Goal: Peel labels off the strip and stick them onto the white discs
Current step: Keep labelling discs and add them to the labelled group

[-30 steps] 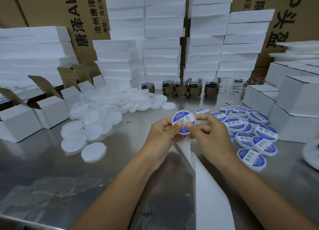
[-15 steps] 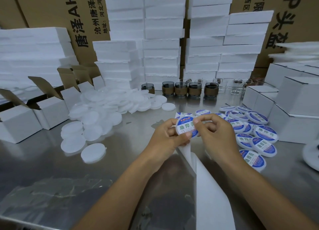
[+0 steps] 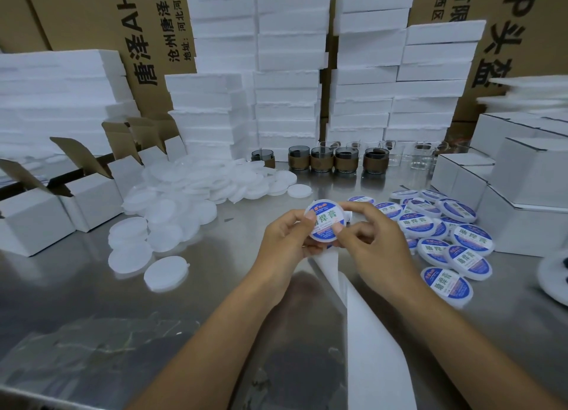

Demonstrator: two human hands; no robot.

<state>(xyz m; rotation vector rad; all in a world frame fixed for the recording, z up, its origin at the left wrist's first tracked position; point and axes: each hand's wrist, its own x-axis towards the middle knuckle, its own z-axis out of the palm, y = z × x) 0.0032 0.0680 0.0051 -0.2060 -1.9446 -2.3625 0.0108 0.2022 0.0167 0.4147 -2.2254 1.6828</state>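
1. Disc point(image 3: 325, 207) held above surface point(image 3: 92, 286), face toward camera; left hand point(image 3: 284, 240) has fingers curled on its left rim; right hand point(image 3: 373, 243) pinches its right rim with thumb and forefinger.
2. Strip point(image 3: 356, 311) hangs from under both hands, long axis running toward the viewer.
3. Judgement: label point(image 3: 328, 225) looks seated; labelled pile point(image 3: 455, 240) lies right, nearer right hand; blank discs point(image 3: 184, 200) lie left, nearer left hand; so set-down suits right hand, next pick-up left.

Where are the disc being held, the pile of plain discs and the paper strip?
held disc point(image 3: 327, 222): head view, on its printed label.
pile of plain discs point(image 3: 184, 200): head view, middle of the heap.
paper strip point(image 3: 362, 348): head view, on its bare white backing.
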